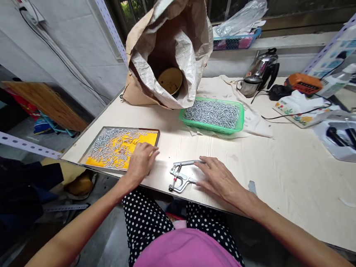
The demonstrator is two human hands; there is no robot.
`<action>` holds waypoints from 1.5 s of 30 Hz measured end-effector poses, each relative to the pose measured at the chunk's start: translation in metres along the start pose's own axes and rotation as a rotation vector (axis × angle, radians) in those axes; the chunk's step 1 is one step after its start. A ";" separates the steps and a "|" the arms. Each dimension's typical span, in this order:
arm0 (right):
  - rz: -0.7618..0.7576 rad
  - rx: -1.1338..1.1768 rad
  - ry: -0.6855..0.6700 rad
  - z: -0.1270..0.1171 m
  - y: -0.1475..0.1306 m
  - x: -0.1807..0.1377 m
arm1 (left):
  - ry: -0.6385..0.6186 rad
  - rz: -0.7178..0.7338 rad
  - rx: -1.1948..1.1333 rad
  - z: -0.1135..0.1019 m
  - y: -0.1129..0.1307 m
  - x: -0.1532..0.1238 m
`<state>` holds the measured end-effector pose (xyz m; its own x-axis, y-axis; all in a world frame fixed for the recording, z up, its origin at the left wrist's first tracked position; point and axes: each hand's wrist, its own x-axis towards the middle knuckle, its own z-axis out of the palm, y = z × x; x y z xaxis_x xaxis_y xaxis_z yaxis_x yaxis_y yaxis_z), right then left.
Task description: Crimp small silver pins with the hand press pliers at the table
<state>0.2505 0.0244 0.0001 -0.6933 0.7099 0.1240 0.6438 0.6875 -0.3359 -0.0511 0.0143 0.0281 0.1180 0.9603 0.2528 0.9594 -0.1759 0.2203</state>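
Note:
My left hand (141, 161) is over the right edge of a shallow tray (158, 136), with its fingers loosely bent and nothing visible in them. Many small silvery metal pieces (110, 146) are spread across the tray's yellow bottom, which has handwriting on it. Hand pliers with a spring and a small red part (183, 177) lie on the table, jaws to the left. The fingers of my right hand (219, 176) stretch over the ends of the pliers' handles, thumb by the lower one, without closing round them. The fingertips hide the handle ends.
A green plastic basket (242, 124) full of similar metal pieces stands behind the pliers. Next to it is a large open sack (138, 84) with a round yellowish thing inside. Toward the back right are a metal pot (261, 70), an orange battery (303, 83) and a white tray (344, 152).

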 end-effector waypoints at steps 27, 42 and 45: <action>-0.357 0.147 -0.058 0.053 -0.048 0.064 | -0.242 -0.102 0.162 0.037 -0.061 0.001; 0.311 -0.222 0.245 -0.079 0.025 0.125 | -0.231 -0.233 -0.067 0.008 -0.029 0.009; 0.158 -0.071 0.063 -0.047 0.000 0.076 | -0.323 -0.442 -0.516 0.000 -0.008 -0.006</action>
<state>0.2128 0.0852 0.0535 -0.5612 0.8167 0.1342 0.7662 0.5740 -0.2891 -0.0592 0.0104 0.0248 -0.1050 0.9669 -0.2326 0.7026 0.2377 0.6707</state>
